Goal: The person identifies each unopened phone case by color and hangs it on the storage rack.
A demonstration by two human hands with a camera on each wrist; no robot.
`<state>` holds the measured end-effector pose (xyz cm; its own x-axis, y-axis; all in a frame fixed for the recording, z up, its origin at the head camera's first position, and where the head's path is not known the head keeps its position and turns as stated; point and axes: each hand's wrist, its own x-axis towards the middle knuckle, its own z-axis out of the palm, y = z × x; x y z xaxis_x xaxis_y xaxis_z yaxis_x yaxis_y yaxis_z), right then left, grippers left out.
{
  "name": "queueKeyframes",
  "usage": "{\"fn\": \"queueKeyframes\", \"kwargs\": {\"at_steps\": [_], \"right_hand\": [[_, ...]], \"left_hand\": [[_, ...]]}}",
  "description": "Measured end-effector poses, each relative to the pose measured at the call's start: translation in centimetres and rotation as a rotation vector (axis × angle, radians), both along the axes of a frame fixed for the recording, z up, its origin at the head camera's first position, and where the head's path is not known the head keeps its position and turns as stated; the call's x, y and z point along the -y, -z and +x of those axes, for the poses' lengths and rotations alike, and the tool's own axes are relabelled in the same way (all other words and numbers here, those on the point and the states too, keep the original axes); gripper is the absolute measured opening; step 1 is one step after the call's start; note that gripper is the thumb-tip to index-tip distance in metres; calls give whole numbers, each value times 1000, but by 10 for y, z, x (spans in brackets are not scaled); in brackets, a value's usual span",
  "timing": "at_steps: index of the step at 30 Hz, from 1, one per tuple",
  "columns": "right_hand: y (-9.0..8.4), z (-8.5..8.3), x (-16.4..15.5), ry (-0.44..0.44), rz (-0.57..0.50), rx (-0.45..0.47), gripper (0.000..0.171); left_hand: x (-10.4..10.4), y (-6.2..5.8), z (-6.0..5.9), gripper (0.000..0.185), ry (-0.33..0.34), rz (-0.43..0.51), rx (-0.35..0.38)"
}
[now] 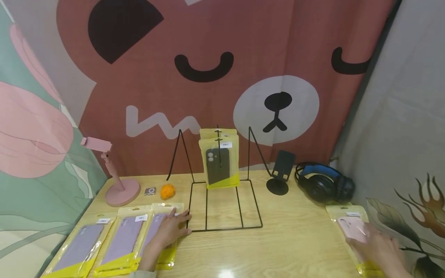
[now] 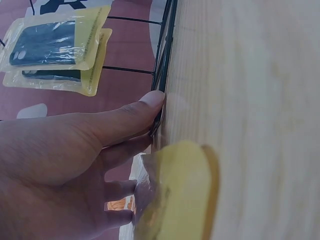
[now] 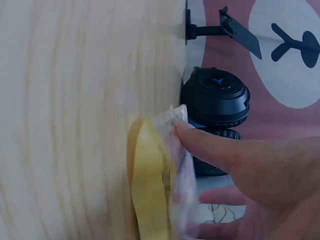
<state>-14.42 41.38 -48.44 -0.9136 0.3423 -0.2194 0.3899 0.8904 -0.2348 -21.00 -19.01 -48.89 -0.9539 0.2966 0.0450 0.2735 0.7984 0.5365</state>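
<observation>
At the left edge of a black wire rack (image 1: 259, 216), my left hand (image 1: 170, 229) has its thumb and index finger on the frame, pinching the wire low by the table. Its other fingers lie over the nearest bagged purple phone case (image 1: 153, 227). Two bagged dark phone cases (image 2: 45, 45) hang on the rack's hook, one behind the other. On the right, my right hand (image 1: 379, 247) is over a bagged pink phone case (image 1: 351, 226). The right wrist view has its thumb extended along the bag (image 3: 155, 185), fingers loosely spread on the far side.
Two more bagged purple cases (image 1: 81, 243) lie at the left. Behind them stand a pink lamp (image 1: 123, 192), a small music player (image 1: 150, 191) and an orange lump (image 1: 167, 191). A black phone stand (image 1: 283, 166) and headphones (image 1: 321, 187) sit back right, before a curtain (image 1: 208, 96).
</observation>
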Motion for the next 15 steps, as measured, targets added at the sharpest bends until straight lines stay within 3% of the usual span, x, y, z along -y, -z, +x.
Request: {"fn": "queueKeyframes", "kwargs": {"at_steps": [4,8,11,15], "right_hand": [[-1,1,-1,-90,-61,-68,114],[-5,1,-1,-161,-45,-73,111],[-7,1,-1,-187,-43,-86,105],[-7,2,0,-238,-53,-190,90]], "left_hand": [[-1,0,0,50,4,13,-5],[-1,-1,0,49,7,15,-7],[-1,0,0,50,4,5,-1],[-1,0,-1,50,-1,-12,-3]]}}
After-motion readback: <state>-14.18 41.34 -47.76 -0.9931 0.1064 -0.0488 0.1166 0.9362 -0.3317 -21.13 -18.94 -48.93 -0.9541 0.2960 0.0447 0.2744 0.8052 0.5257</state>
